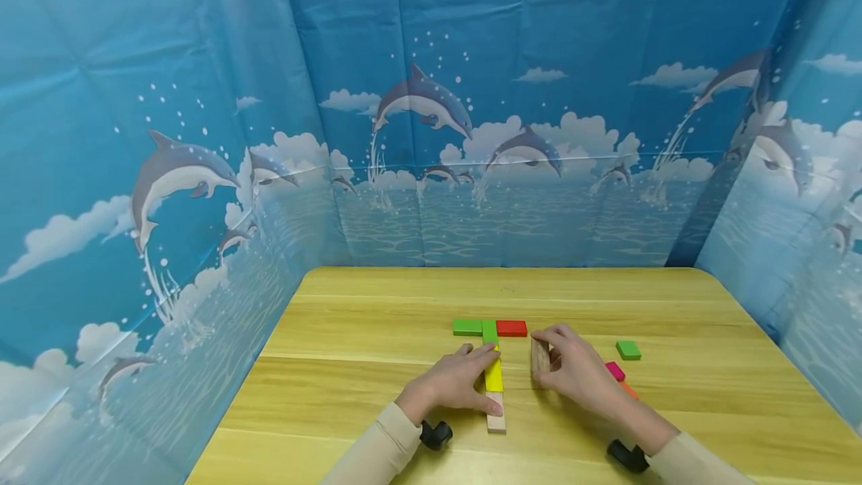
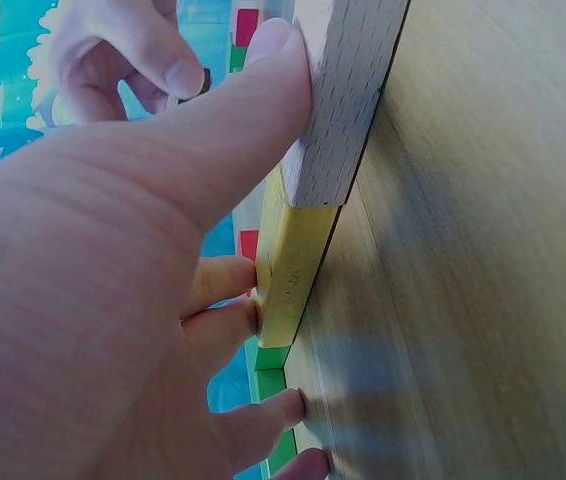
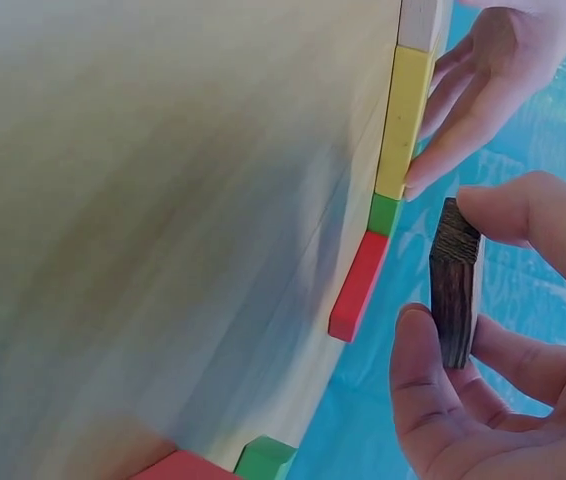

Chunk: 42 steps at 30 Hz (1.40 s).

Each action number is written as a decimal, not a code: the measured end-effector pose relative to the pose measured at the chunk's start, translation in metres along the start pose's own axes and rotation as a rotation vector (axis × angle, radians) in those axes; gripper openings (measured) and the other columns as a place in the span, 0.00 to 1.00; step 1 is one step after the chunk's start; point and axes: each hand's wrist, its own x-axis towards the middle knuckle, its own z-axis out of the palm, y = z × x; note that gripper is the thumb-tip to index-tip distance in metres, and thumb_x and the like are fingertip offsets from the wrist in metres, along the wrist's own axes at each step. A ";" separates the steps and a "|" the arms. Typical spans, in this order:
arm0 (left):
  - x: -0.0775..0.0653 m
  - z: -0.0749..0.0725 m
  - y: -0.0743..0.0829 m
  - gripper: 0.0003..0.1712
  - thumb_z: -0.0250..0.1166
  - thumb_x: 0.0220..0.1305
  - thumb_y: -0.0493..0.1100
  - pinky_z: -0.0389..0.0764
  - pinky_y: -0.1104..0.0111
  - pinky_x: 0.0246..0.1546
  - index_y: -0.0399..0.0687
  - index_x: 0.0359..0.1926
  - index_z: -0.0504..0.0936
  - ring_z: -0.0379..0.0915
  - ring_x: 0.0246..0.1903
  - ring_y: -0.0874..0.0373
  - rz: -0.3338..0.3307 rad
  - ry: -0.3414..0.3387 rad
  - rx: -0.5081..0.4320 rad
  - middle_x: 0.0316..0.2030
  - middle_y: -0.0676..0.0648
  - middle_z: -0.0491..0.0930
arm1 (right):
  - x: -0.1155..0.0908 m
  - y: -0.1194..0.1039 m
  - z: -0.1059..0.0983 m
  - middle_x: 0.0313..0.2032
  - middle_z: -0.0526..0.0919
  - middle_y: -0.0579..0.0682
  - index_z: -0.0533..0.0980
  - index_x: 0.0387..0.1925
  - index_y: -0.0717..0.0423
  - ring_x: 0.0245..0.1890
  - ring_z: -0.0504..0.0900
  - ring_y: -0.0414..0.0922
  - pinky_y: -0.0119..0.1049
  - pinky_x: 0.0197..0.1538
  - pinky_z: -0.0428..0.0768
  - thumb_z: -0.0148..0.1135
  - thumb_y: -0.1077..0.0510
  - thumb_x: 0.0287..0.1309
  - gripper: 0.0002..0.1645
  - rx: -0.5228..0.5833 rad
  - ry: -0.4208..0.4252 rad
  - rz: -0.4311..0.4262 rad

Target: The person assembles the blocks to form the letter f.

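Note:
Flat blocks form a T on the table: a light-green block [image 1: 468,328] and a red block [image 1: 512,328] flank a green block [image 1: 489,331], with a yellow block [image 1: 494,376] and a pale wooden block [image 1: 496,424] in line below. My left hand [image 1: 453,380] lies over the stem from the left, fingers spread. Its thumb touches the wooden block, and two fingertips touch the yellow block's side in the left wrist view. Right of the stem, my right hand [image 1: 581,370] pinches a brown wooden block [image 3: 454,285] between thumb and fingers, held up off the table.
Right of my right hand lie a small green block [image 1: 628,350], a magenta block [image 1: 616,371] and an orange block [image 1: 629,391], partly hidden by the hand. A blue dolphin-print curtain [image 1: 471,223] stands behind the wooden table [image 1: 323,395] and along its sides.

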 end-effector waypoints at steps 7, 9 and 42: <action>0.001 0.001 -0.001 0.54 0.65 0.59 0.72 0.61 0.46 0.69 0.58 0.80 0.56 0.46 0.76 0.41 0.001 -0.001 0.007 0.79 0.55 0.48 | 0.014 0.003 0.003 0.49 0.76 0.51 0.76 0.62 0.61 0.34 0.77 0.41 0.33 0.34 0.79 0.77 0.61 0.46 0.38 -0.016 0.020 -0.033; 0.001 0.001 -0.002 0.54 0.65 0.59 0.72 0.61 0.46 0.69 0.58 0.80 0.56 0.46 0.76 0.41 0.003 -0.002 0.006 0.79 0.55 0.47 | 0.018 0.004 0.004 0.49 0.76 0.51 0.76 0.62 0.61 0.35 0.77 0.41 0.33 0.34 0.80 0.78 0.60 0.46 0.39 -0.025 0.029 -0.040; 0.002 0.002 -0.003 0.55 0.64 0.60 0.72 0.63 0.48 0.68 0.57 0.80 0.56 0.47 0.75 0.41 0.013 -0.004 0.012 0.79 0.55 0.48 | 0.094 0.010 0.015 0.52 0.75 0.54 0.74 0.65 0.59 0.38 0.79 0.45 0.39 0.39 0.82 0.77 0.56 0.53 0.39 0.026 0.025 -0.033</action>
